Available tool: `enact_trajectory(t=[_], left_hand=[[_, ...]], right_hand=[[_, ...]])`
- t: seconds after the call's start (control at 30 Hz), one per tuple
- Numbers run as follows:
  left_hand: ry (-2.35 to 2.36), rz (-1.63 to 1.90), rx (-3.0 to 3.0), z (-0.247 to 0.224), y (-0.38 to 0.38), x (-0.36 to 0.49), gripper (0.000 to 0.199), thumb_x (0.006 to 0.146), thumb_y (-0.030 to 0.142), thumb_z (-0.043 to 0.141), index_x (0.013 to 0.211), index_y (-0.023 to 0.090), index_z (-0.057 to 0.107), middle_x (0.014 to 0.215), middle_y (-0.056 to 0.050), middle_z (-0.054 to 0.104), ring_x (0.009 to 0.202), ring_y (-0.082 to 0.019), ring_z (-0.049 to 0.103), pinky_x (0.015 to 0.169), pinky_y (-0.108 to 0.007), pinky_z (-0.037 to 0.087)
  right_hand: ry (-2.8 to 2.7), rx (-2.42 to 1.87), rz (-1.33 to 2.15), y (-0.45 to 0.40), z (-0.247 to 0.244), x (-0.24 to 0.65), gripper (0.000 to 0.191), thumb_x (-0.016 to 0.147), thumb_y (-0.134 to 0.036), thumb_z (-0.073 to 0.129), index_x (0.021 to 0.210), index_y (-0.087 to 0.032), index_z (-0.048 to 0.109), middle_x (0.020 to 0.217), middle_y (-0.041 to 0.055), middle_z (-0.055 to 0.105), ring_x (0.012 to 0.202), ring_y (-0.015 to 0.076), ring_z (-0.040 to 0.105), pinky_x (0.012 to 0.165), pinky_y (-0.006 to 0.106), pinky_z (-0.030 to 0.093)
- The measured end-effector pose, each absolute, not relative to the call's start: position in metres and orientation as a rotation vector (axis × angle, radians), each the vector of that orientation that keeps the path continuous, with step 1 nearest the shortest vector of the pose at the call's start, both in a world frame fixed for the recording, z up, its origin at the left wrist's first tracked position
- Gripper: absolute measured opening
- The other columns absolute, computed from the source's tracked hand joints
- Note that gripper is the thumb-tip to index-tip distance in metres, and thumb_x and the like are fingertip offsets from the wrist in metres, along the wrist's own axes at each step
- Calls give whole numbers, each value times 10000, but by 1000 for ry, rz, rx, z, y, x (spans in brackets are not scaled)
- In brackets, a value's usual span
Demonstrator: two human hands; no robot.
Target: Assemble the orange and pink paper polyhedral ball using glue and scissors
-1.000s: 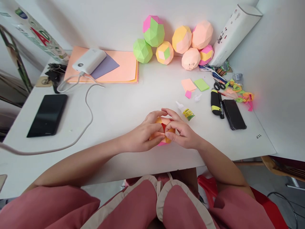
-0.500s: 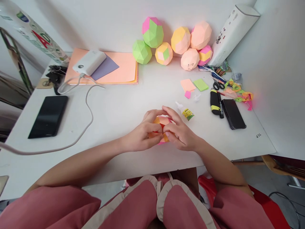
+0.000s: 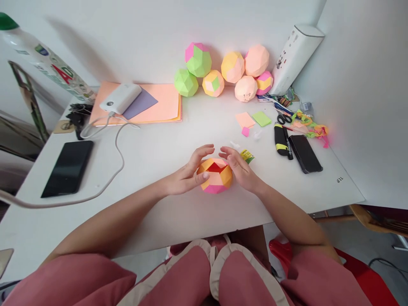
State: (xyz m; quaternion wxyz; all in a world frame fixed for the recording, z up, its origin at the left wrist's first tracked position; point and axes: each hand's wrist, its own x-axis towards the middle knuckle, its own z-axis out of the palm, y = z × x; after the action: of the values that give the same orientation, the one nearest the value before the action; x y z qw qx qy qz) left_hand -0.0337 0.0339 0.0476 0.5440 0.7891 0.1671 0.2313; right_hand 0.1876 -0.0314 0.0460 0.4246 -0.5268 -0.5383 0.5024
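Paper ball [image 3: 214, 178], one, orange, peach and pink, gap at the top (red inside), round with no clear long axis; it sits at the near middle of the white table [image 3: 165, 140], directly between the two hands, neither plainly nearer. Left hand [image 3: 191, 172], loosely cupped, thumb laid on the ball's near left side without a firm grip; right hand [image 3: 240, 168], fingers parted and half curled at its right side, contact uncertain, glue bottle [image 3: 247, 156] just beyond.
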Motion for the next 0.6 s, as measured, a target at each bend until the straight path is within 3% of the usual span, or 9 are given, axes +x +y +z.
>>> enact_trajectory(t=[0.13,0.27,0.43,0.5,0.6], left_hand=[[222,314,1707,39,49,-36,710,981,487,521,1562,392,123,1622,-109,253,1496,-313,308,1154,-531,411],[171,408,1629,32,45,-29,743,920,562,590,1547,348,253,1620,-108,268,1470,-337,345,1162,-508,398],[128,505,1696,23,38,-20,1038,697,716,731,1539,336,260,1605,-140,220,1467,-414,291,1152,-568,382],[99,575,1798,21,37,-18,1085,632,684,803,1524,338,290,1588,-143,210,1474,-428,248,1168,-587,349],[80,649,1854,21,34,-16,1026,633,586,859,1489,341,349,1532,-142,290,1436,-406,321,1159,-579,364]], right_hand=[[-1215,-1295,1383,-25,37,185,653,874,-757,443,1279,-259,560,1415,88,568,1329,248,551,1146,481,449],[-1238,-1206,1427,-25,41,182,609,874,-742,471,1198,-247,613,1265,77,668,1215,244,622,1057,459,522],[-1244,-1290,1333,-27,47,179,651,832,-780,488,1193,-252,608,1251,73,662,1185,227,620,1023,415,533],[-1253,-1351,1274,-27,46,180,667,824,-793,479,1187,-247,606,1263,79,651,1200,224,606,1024,400,531],[-1257,-1360,1249,-27,44,180,636,845,-772,473,1167,-240,605,1265,83,645,1207,222,600,1024,397,530]])
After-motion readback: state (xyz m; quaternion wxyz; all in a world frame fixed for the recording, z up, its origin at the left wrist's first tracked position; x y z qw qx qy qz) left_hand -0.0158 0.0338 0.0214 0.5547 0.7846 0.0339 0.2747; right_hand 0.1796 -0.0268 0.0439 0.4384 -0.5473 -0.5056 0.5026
